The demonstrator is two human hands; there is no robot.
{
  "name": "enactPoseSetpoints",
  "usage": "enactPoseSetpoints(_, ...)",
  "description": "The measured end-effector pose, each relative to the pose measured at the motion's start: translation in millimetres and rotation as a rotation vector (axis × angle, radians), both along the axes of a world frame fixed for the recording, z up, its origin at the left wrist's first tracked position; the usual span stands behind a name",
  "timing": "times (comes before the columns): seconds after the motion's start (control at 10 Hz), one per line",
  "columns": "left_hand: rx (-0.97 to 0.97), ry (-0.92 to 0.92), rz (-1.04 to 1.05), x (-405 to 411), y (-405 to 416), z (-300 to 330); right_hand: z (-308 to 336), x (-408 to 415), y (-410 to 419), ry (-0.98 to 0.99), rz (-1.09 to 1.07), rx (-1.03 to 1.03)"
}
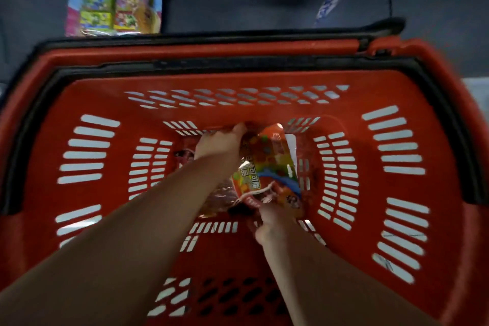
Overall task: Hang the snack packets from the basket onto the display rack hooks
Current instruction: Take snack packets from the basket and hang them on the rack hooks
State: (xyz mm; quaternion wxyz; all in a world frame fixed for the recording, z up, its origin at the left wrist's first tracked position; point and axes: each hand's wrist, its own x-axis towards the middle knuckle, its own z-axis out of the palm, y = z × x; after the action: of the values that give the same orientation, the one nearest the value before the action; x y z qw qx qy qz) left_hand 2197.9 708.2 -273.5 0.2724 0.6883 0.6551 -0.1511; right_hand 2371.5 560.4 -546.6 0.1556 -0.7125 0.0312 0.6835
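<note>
Inside red basket, both hands gripping snack packets

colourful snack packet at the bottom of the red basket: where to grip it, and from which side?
Probably the flat sealed end of the colourful snack packet, nearest the far wall of the red basket, pinched from straight above. It lies nearly flat, so its faces give no purchase, and the walls block any sideways approach. The left hand and right hand are already on the packets' ends.

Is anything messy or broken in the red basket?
Nothing looks broken or spilled. The snack packets lie in a loose, crooked pile at the bottom of the basket, with both hands reaching into them.
</note>
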Motion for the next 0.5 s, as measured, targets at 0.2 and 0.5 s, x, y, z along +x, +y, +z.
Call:
enactPoseSetpoints(0.2,-0.008,-0.357,0.454,-39.7,-12.8,85.2,328.3,-22.4,59.3,-0.225,0.009,0.332)
enactPoseSetpoints(0.5,0.141,-0.804,0.545,-61.8,-0.4,363.1,624.8,0.9,139.9,-0.473,0.367,0.836)
